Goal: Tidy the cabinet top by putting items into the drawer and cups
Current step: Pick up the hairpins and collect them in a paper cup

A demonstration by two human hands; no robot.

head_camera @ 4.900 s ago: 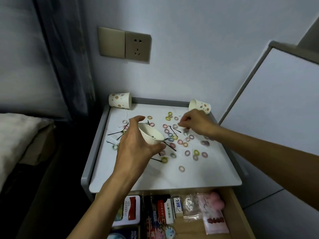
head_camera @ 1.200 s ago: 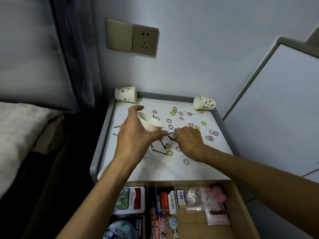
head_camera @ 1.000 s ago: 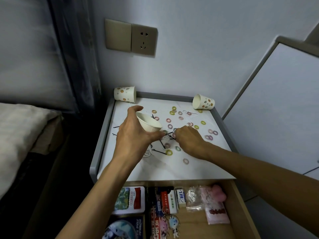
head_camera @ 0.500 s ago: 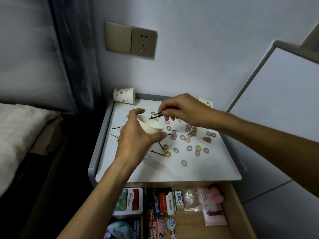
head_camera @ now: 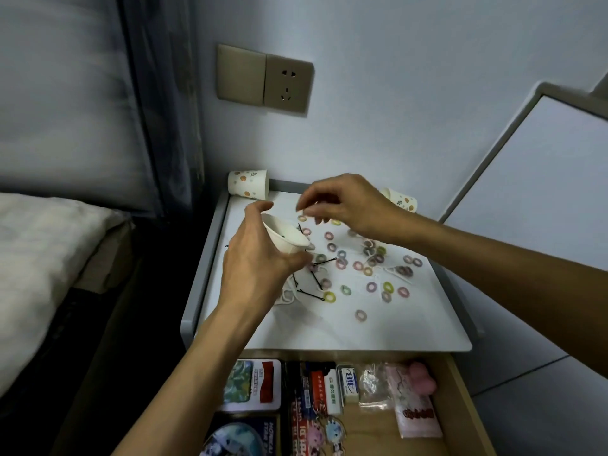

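My left hand (head_camera: 253,268) grips a white paper cup (head_camera: 286,233), tilted with its mouth toward the right, above the white cabinet top (head_camera: 329,334). A black hairpin (head_camera: 300,228) pokes up inside the cup. Just above the rim hovers my right hand (head_camera: 348,205), its fingers loosely spread and holding nothing that I can see. Several small coloured hair ties (head_camera: 358,266) lie scattered over the top. Several black hairpins (head_camera: 311,295) lie under and beside my left hand. Below the front edge the wooden drawer (head_camera: 460,406) stands pulled out.
Two dotted paper cups lie on their sides at the back, one at the left corner (head_camera: 248,182), one at the right (head_camera: 401,200) behind my right wrist. The drawer holds tins, small boxes, keychains and a pink packet (head_camera: 414,406). A bed (head_camera: 39,251) is left; a wall socket (head_camera: 288,83) above.
My right hand picked a black hairpin off the cabinet top, carried it up to the cup and let go of it; the pin now sits in the cup. My left hand kept holding the cup.
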